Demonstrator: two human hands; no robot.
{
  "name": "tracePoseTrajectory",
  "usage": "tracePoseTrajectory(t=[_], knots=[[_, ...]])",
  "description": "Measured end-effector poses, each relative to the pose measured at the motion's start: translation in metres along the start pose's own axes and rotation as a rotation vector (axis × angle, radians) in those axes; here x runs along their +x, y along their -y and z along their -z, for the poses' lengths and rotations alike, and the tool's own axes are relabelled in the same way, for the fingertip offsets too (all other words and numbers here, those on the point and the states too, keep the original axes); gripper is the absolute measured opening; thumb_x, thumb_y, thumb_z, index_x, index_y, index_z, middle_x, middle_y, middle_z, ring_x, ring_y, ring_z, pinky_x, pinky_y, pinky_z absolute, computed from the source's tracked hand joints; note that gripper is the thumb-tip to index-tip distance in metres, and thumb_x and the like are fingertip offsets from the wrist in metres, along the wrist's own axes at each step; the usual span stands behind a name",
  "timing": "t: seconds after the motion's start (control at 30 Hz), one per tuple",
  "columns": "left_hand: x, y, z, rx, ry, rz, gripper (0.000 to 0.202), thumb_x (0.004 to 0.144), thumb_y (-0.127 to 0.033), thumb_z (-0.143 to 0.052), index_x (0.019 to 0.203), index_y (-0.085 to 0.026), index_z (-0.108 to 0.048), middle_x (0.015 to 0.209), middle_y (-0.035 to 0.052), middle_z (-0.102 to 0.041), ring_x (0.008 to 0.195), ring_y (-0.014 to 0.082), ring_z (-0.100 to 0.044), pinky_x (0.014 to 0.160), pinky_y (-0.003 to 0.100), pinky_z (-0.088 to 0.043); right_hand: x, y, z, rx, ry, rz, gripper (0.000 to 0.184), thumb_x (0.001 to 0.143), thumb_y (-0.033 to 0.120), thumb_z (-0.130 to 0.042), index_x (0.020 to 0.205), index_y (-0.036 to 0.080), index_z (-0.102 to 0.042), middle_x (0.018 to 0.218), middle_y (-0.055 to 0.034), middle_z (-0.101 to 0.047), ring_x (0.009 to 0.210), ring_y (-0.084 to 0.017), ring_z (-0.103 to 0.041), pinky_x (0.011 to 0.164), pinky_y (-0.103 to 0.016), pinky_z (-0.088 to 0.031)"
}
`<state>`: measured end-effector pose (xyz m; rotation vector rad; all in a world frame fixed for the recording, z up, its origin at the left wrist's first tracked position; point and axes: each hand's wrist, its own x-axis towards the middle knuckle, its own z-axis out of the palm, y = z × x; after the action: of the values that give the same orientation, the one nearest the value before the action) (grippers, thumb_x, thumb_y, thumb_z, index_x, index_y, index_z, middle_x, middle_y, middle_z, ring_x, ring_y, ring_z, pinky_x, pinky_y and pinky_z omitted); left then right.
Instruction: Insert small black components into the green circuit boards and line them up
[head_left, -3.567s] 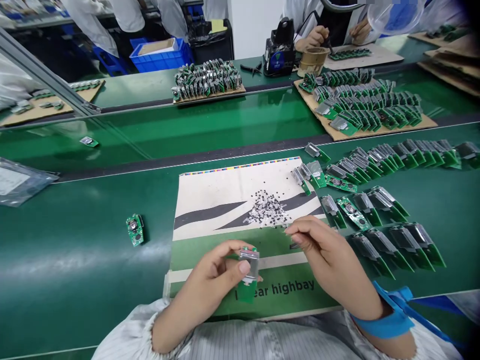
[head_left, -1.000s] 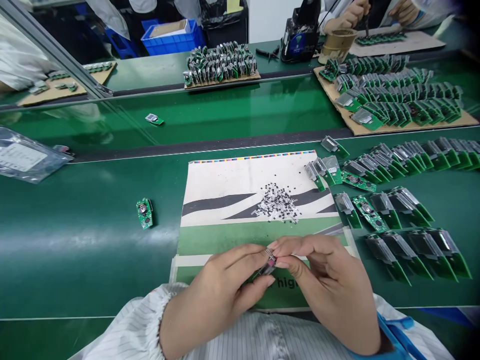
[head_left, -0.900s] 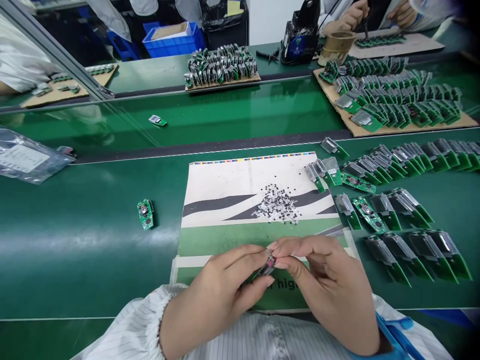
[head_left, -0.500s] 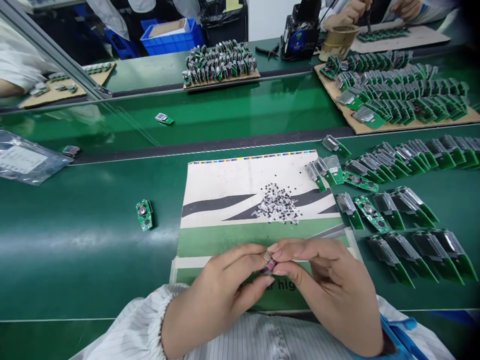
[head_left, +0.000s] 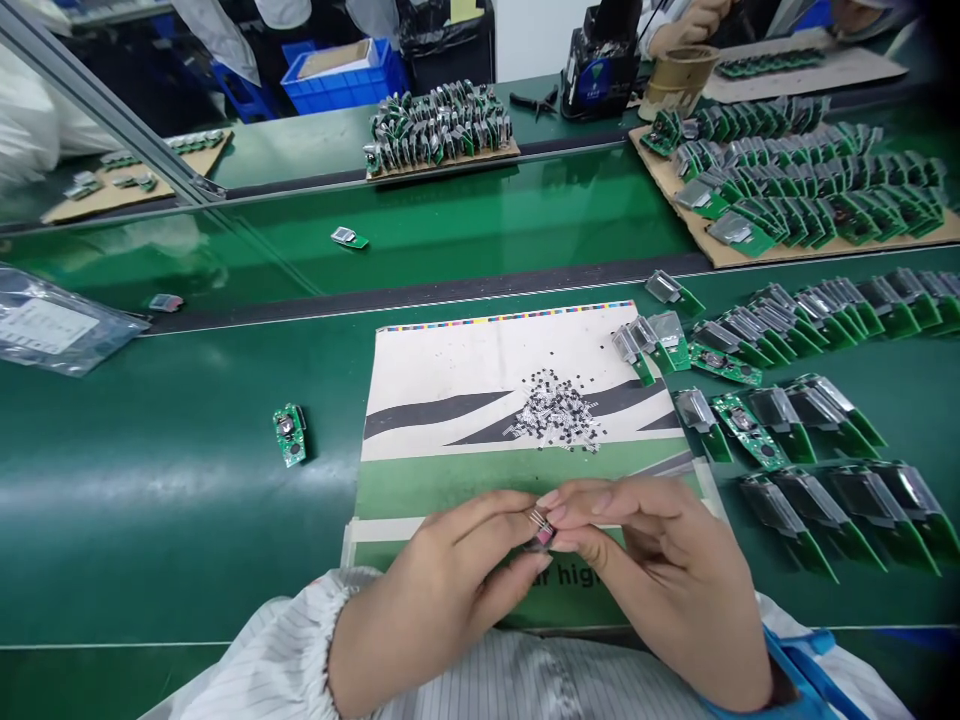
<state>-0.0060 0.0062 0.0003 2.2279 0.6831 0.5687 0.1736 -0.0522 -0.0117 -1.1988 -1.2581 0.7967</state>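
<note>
Both of my hands meet over the lower part of a printed cardboard sheet (head_left: 420,480). Between the fingertips is a small electronic part (head_left: 543,534) with thin silver legs and a pinkish patch; fingers cover most of it. My left hand (head_left: 450,575) pinches it from the left. From the other side, my right hand (head_left: 660,570) closes thumb and fingers on it. Beyond the hands lies a loose pile of tiny black components with silver legs (head_left: 556,410). Several circuit boards with grey screens (head_left: 795,510) lean in rows to the right.
One green circuit board (head_left: 289,435) lies alone at left, near a plastic bag (head_left: 60,320). Across the bench runs a green belt (head_left: 450,235) carrying a small board (head_left: 349,238). Cardboard trays of boards (head_left: 716,255) stand beyond. A co-worker's hand (head_left: 694,25) is at upper right.
The small board on the belt and the small piece by the plastic bag have shifted right. My hands keep nearly the same pose. The co-worker's hands at upper right have moved.
</note>
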Motion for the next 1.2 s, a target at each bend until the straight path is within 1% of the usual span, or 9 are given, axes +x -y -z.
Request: tracePoseTrajectory(t=[0.2,0.4,0.53,0.67,0.8,0.9,1.0,1.1,1.2], knots=[[0.002,0.001,-0.001,0.120,0.045,-0.038,0.019,0.095,-0.013,-0.054,0.113,-0.017,-0.058,0.112,0.0099,-0.070,0.101,0.0181,-0.070,0.088,0.027,-0.060,0.001,-0.001,0.001,-0.069,-0.012,0.013,0.021,0.086,0.008,-0.066,0.094,0.026,-0.058,0.086,0.0011,-0.075,0.089,-0.017,-0.075,0.075,-0.023,-0.064],[0.005,0.005,-0.002,0.018,0.005,-0.024,0.020,0.093,-0.011,-0.057,0.111,-0.019,-0.058,0.110,0.0092,-0.070,0.098,0.0178,-0.071,0.086,0.027,-0.060,0.002,-0.008,0.005,0.020,0.030,-0.034,0.025,0.087,0.010,-0.067,0.099,0.029,-0.055,0.089,0.0029,-0.075,0.089,-0.015,-0.075,0.078,-0.024,-0.064],[0.008,0.008,-0.001,-0.011,-0.016,-0.045,0.026,0.092,-0.008,-0.057,0.116,-0.019,-0.057,0.112,0.0100,-0.071,0.102,0.0175,-0.070,0.088,0.026,-0.059,0.003,-0.013,0.010,0.025,0.063,-0.048,0.030,0.086,0.017,-0.072,0.106,0.031,-0.055,0.103,-0.0003,-0.073,0.095,-0.019,-0.073,0.081,-0.030,-0.065],[0.009,0.010,-0.002,-0.030,-0.011,-0.036,0.029,0.092,-0.008,-0.057,0.118,-0.019,-0.056,0.113,0.0102,-0.071,0.103,0.0172,-0.070,0.087,0.025,-0.059,0.005,-0.016,0.014,-0.113,0.187,-0.088,0.019,0.089,0.023,-0.067,0.105,0.033,-0.063,0.120,-0.0040,-0.066,0.100,-0.022,-0.070,0.071,-0.032,-0.066],[0.011,0.009,0.004,0.010,0.003,-0.036,0.028,0.093,-0.018,-0.059,0.121,-0.021,-0.055,0.111,0.0106,-0.072,0.103,0.0203,-0.071,0.084,0.029,-0.061,0.007,-0.020,0.015,-0.151,0.208,-0.106,0.010,0.092,0.020,-0.061,0.094,0.029,-0.064,0.119,-0.0059,-0.066,0.100,-0.023,-0.069,0.064,-0.029,-0.064],[0.024,0.017,0.025,0.159,0.088,-0.019,0.038,0.091,-0.037,-0.063,0.124,-0.019,-0.056,0.114,0.0118,-0.073,0.103,0.0232,-0.071,0.088,0.035,-0.060,0.008,-0.021,0.017,-0.151,0.172,-0.083,0.005,0.093,0.023,-0.061,0.090,0.027,-0.060,0.110,-0.0052,-0.070,0.102,-0.024,-0.069,0.073,-0.032,-0.064],[0.061,0.045,0.063,0.473,0.149,0.145,0.036,0.092,-0.041,-0.059,0.121,-0.019,-0.063,0.117,0.0097,-0.073,0.107,0.0252,-0.069,0.095,0.040,-0.056,0.007,-0.022,0.022,-0.150,0.160,-0.111,0.005,0.095,0.026,-0.057,0.096,0.030,-0.060,0.103,-0.0029,-0.072,0.096,-0.023,-0.072,0.073,-0.030,-0.064],[0.117,0.089,0.108,0.654,0.043,0.266,0.029,0.097,-0.030,-0.052,0.117,-0.014,-0.065,0.122,0.0144,-0.069,0.116,0.0297,-0.063,0.104,0.050,-0.046,0.002,-0.028,0.029,-0.171,0.143,-0.179,0.009,0.096,0.031,-0.055,0.103,0.030,-0.062,0.093,-0.0026,-0.074,0.080,-0.021,-0.074,0.060,-0.024,-0.063],[0.167,0.125,0.142,0.749,-0.045,0.314,0.030,0.095,-0.030,-0.059,0.121,-0.014,-0.061,0.125,0.0122,-0.063,0.112,0.0274,-0.062,0.097,0.052,-0.050,-0.008,-0.040,0.040,-0.154,0.116,-0.217,0.019,0.096,0.028,-0.055,0.114,0.031,-0.061,0.093,-0.0032,-0.075,0.076,-0.020,-0.075,0.049,-0.019,-0.060]])
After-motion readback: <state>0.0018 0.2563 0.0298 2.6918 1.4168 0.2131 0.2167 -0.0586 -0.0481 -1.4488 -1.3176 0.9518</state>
